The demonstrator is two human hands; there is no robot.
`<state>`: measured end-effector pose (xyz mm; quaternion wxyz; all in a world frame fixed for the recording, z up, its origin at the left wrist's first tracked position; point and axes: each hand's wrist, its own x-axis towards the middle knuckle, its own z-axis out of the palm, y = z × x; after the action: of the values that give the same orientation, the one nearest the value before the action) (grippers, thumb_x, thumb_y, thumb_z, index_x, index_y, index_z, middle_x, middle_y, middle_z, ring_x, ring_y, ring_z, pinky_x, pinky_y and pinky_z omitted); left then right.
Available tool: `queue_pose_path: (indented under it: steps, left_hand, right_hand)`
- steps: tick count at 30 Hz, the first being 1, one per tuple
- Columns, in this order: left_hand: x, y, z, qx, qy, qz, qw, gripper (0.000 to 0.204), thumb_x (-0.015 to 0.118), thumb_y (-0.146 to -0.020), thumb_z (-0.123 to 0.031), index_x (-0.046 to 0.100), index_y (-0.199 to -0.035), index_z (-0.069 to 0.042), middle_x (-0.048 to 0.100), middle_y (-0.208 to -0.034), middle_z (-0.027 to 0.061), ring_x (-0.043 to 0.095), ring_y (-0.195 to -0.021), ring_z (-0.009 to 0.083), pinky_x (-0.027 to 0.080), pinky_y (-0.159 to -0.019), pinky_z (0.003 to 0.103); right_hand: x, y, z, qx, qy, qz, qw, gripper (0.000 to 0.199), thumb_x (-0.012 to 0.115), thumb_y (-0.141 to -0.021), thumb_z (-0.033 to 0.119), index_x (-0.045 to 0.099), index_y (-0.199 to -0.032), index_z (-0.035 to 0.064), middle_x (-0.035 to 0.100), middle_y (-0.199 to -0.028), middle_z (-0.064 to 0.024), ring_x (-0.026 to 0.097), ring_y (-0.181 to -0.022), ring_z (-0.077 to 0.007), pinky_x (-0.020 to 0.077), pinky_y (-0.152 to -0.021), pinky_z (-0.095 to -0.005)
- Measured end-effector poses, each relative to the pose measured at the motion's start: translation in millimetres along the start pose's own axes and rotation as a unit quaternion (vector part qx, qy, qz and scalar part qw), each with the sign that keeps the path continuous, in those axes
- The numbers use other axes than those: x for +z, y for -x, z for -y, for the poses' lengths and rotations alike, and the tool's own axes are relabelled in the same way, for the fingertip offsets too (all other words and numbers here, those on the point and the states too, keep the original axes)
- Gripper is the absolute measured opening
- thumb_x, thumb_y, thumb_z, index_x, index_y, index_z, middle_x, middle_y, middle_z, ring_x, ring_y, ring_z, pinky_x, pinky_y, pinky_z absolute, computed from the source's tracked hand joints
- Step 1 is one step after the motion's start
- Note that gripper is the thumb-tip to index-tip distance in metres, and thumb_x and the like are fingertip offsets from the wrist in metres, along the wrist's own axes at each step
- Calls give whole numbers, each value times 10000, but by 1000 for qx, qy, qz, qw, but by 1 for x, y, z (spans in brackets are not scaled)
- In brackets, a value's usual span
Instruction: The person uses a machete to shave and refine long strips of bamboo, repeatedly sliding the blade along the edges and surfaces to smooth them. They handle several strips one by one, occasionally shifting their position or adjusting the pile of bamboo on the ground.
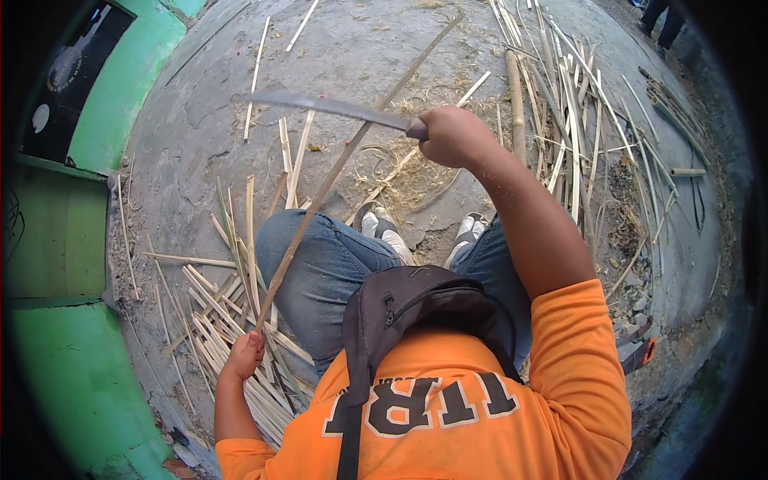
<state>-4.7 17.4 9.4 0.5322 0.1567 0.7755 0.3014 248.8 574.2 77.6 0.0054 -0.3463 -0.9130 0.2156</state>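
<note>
My right hand [454, 136] is closed round the handle of a machete [336, 106], raised in front of me with its long blade pointing left. Down at my left side, my left hand [245, 352] grips the near end of a long bamboo strip [326, 189]. The strip slants up and to the right, away from me, and the blade crosses it in the picture; whether the two touch I cannot tell. Beside my left hand lies a pile of pale split bamboo strips [214, 308]. Thin curled shavings [400, 172] are scattered on the ground between and beyond my shoes.
A heap of bamboo poles and strips [564, 104] lies at the far right. A green wall [64, 376] runs along the left. My bent knees and a dark bag [416, 300] are in front of my body. Another person's legs [662, 22] show at the far right.
</note>
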Motion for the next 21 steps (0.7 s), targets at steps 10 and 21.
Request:
queue_pose_path:
  steps: [10, 21]
  left_hand:
    - [-12, -2, -7, 20, -53, -26, 998, 726, 498, -936, -827, 474, -797, -115, 422, -670, -20, 397, -589, 112, 339, -532, 284]
    - [-9, 3, -18, 0, 23, 4, 1000, 651, 522, -976, -755, 488, -847, -118, 411, -703, -29, 376, -582, 95, 314, -521, 261]
  right_hand:
    - [3, -33, -82, 184, -59, -117, 974, 296, 647, -929, 263, 765, -1177, 155, 760, -1175, -145, 724, -1104, -342, 573, -946, -445]
    - [1, -19, -42, 72, -90, -110, 987, 325, 792, -832, 340, 771, -1010, 68, 764, -940, -170, 742, -909, -343, 570, -805, -453]
